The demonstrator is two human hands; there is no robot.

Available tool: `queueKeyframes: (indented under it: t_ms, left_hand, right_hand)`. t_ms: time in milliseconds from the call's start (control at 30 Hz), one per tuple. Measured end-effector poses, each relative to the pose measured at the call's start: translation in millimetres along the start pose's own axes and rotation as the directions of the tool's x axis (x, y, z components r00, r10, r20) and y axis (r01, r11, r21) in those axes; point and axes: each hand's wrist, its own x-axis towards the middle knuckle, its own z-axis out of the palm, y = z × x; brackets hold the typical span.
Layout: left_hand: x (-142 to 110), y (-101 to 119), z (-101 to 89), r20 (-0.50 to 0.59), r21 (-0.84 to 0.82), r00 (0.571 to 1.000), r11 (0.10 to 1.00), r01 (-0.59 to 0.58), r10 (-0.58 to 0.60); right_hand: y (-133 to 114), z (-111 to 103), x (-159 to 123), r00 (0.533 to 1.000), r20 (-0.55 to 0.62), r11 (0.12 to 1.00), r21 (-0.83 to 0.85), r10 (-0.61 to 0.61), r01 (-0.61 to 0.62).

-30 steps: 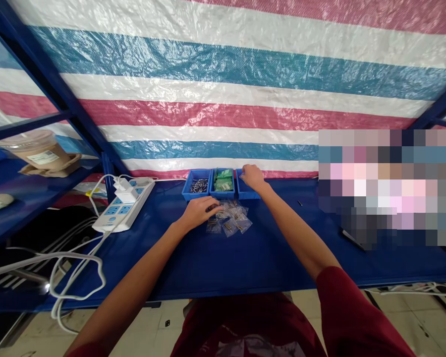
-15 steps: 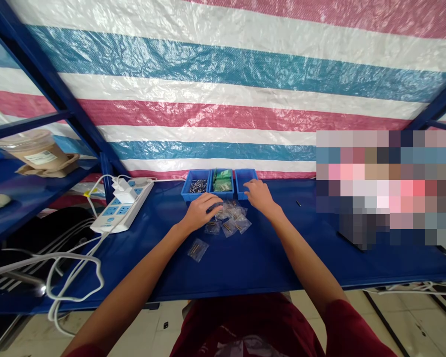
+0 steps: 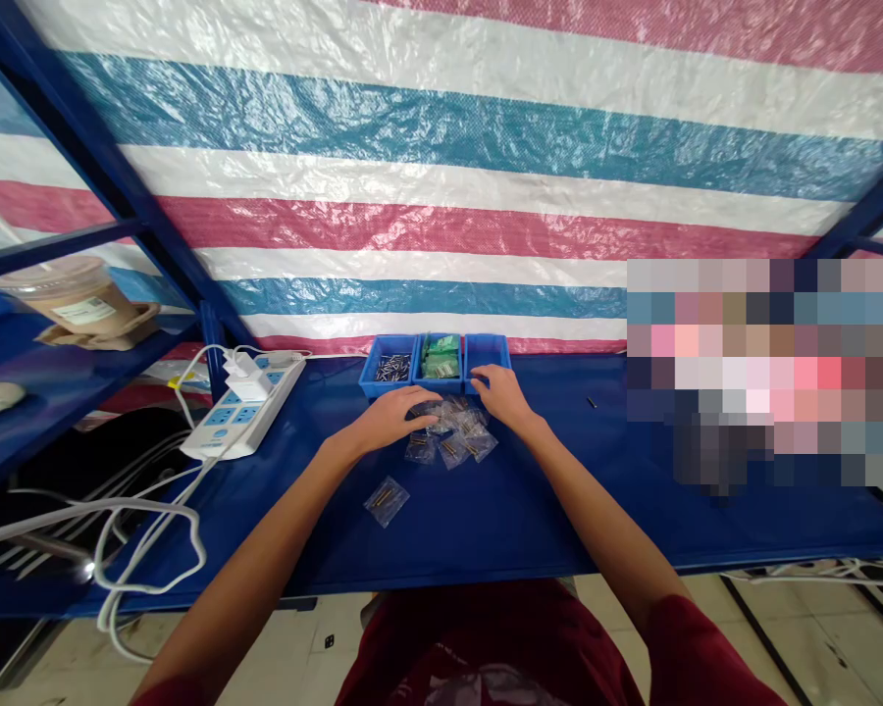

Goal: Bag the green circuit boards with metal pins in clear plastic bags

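My left hand (image 3: 395,418) rests at the left side of a pile of small clear plastic bags (image 3: 452,429), fingers stretched and thumb apart. Thin brass-coloured pieces show inside several bags. My right hand (image 3: 501,395) is over the pile's right edge, before the right blue bin (image 3: 487,343); its fingers are bent and apart, with nothing visible in them. One separate bag (image 3: 387,502) lies nearer me, below my left wrist. The left bin (image 3: 372,380) holds many small dark and silver metal pieces. In the middle bin (image 3: 439,384) are green packets.
A white power strip (image 3: 228,422) with a plugged-in charger and loose cables (image 3: 147,549) takes up the table's left side. A small dark piece (image 3: 592,402) lies to the right. On the left shelf stands a drink cup (image 3: 80,299). The far right is pixelated.
My right hand has shifted left and slightly down, toward the pile. The separate bag has slid a little toward me and left and turned. My left hand has moved slightly.
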Motion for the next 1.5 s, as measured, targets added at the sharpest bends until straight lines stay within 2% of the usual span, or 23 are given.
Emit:
queueKeyframes:
  t_ms: [133, 200, 333, 467, 567, 667, 767, 900, 1033, 1133, 1333, 1433, 1500]
  left_hand:
    - [-26.4, 11.2, -11.8, 0.120, 0.049, 0.993, 0.999, 0.007, -0.012]
    - [-41.5, 17.4, -11.1, 0.194, 0.064, 0.980, 0.997, 0.035, -0.046]
    - [-52.7, 20.2, -2.0, 0.293, 0.117, 0.943, 0.985, 0.129, -0.158]
    - [-37.8, 11.3, 10.5, 0.136, 0.232, 0.976, 0.963, 0.137, -0.172]
    - [-25.7, 2.8, 16.6, 0.000, 0.343, 0.997, 0.937, 0.070, -0.074]
    - [-20.0, -5.3, 15.7, -0.049, 0.332, 0.999, 0.943, 0.000, 0.017]
    - [-18.8, -12.8, 11.0, 0.059, 0.205, 0.998, 0.978, -0.046, 0.034]
    - [-17.8, -21.9, 9.4, 0.267, 0.092, 0.963, 0.995, -0.048, 0.021]
    - [-16.7, -28.2, 15.0, 0.313, 0.091, 0.949, 0.994, -0.053, 0.022]
    - [-16.5, -29.5, 21.0, 0.275, 0.137, 0.961, 0.989, -0.063, 0.023]
    - [-16.1, -26.7, 30.0, 0.115, 0.317, 0.991, 0.943, -0.099, 0.065]
    - [-16.6, -23.6, 27.3, 0.042, 0.386, 0.993, 0.915, -0.114, 0.106]
    - [-15.0, -20.2, 21.2, -0.040, 0.375, 0.992, 0.922, -0.094, 0.118]
  right_hand:
    - [-7.8, -13.9, -15.3, 0.988, -0.131, 0.997, 0.027, -0.075, 0.079]
    - [-14.0, -16.1, -26.8, 0.989, -0.085, 0.991, 0.041, -0.125, 0.129]
    - [-23.5, -9.2, -46.4, 0.989, 0.105, 0.994, 0.019, -0.108, 0.107]
    - [-25.7, 1.4, -56.1, 0.987, 0.121, 0.992, -0.058, -0.108, 0.116]
    - [-22.2, 7.3, -63.3, 0.978, 0.120, 0.983, -0.054, -0.170, 0.177]
    - [-14.2, 12.6, -71.1, 0.963, 0.171, 0.977, -0.011, -0.210, 0.215]
    - [-6.4, 17.5, -74.5, 0.936, 0.278, 0.976, 0.027, -0.217, 0.218]
    - [-5.0, 21.9, -73.0, 0.897, 0.391, 0.977, 0.038, -0.207, 0.209]
    - [-8.4, 25.5, -73.4, 0.904, 0.378, 0.978, 0.016, -0.200, 0.210]
    - [-9.5, 30.4, -74.6, 0.914, 0.353, 0.977, 0.000, -0.199, 0.213]
    - [-8.6, 41.8, -72.9, 0.942, 0.277, 0.980, 0.002, -0.191, 0.198]
    - [-8.4, 40.4, -72.3, 0.948, 0.260, 0.982, 0.074, -0.185, 0.171]
    - [-9.9, 35.3, -71.7, 0.959, 0.226, 0.981, 0.128, -0.173, 0.147]
